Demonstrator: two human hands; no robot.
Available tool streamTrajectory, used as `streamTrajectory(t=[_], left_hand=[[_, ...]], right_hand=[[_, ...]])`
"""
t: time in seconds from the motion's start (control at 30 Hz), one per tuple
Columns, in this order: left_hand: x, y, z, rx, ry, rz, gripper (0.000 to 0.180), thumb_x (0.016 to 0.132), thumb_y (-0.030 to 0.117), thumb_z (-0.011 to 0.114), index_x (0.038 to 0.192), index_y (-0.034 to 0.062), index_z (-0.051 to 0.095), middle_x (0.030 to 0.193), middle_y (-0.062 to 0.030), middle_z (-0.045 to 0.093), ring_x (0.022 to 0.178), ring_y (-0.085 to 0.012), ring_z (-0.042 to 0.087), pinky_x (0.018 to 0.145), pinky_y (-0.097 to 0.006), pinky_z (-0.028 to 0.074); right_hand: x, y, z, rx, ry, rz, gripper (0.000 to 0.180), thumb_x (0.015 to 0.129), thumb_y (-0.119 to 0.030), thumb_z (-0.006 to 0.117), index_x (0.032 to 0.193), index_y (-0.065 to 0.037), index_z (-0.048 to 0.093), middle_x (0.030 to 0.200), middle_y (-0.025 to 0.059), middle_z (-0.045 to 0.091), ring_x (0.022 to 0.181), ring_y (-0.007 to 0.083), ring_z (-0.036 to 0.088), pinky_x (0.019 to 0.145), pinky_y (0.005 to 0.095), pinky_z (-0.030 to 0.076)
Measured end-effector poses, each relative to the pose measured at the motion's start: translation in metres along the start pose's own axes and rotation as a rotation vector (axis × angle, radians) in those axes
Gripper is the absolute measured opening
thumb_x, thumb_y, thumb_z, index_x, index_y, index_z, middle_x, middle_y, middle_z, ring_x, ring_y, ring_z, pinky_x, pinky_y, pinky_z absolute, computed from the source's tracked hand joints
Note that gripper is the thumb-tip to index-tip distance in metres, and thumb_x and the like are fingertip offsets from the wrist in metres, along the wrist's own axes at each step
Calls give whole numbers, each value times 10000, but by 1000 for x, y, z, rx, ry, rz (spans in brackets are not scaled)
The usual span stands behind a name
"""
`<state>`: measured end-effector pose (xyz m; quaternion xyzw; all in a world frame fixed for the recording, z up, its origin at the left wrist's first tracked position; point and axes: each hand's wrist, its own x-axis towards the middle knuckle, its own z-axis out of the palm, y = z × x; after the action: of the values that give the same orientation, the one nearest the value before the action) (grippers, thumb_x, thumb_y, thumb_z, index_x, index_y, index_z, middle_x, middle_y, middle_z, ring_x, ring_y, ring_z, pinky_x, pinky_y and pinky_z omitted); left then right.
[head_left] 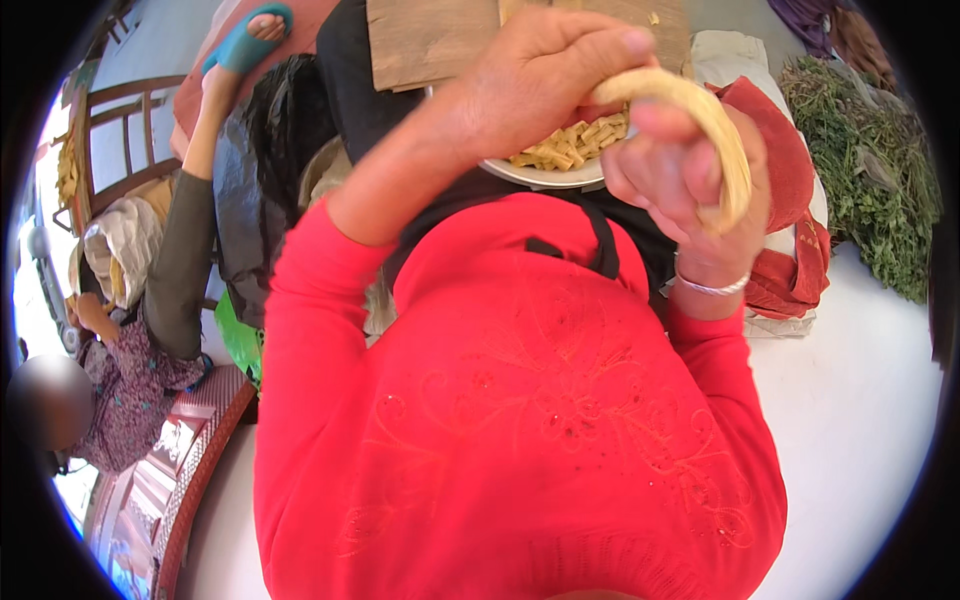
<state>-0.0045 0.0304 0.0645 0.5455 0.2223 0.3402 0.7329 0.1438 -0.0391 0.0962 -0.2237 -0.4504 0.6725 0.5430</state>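
Note:
A pale yellow, curved, root-like strip (728, 150) arches between my hands; its exact kind is unclear. My right hand (665, 165) is closed around it, with the strip running over the fingers down toward the wrist. At the strip's other end, my left hand (530, 80) is closed with its fingers pressed together; the grip itself is partly hidden. Below both hands sits a white bowl (545, 181) holding many short cut yellow pieces (570, 148). A wooden board (425, 45) lies just beyond the bowl, partly covered by my left hand.
Red cloth (790, 285) and a pale sack (730, 55) lie to the right. Farther right is a heap of green leafy plants (850, 160). Black plastic (265, 150) bunches at the left. Another person (125, 400) sits at the far left beside a paper sack (125, 245).

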Motion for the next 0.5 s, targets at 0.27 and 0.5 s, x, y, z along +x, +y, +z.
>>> streamTrajectory(t=[0.27,0.5], left_hand=[[-3,-64,23,-153,149,-78,301,911,208,595,1152,34,547,730,59,474,562,-10,348,468,-170,257],[-18,-88,-6,392,161,-162,119,905,148,544,950,48,588,622,11,486,505,-86,420,475,-267,364]], right_hand=[[-1,63,-65,-1066,430,-116,295,906,-120,587,1198,-94,610,851,52,661,744,88,588,687,220,478],[-10,72,-76,-1515,377,-14,140,887,-216,626,901,-97,698,721,35,673,619,102,619,551,263,468]])
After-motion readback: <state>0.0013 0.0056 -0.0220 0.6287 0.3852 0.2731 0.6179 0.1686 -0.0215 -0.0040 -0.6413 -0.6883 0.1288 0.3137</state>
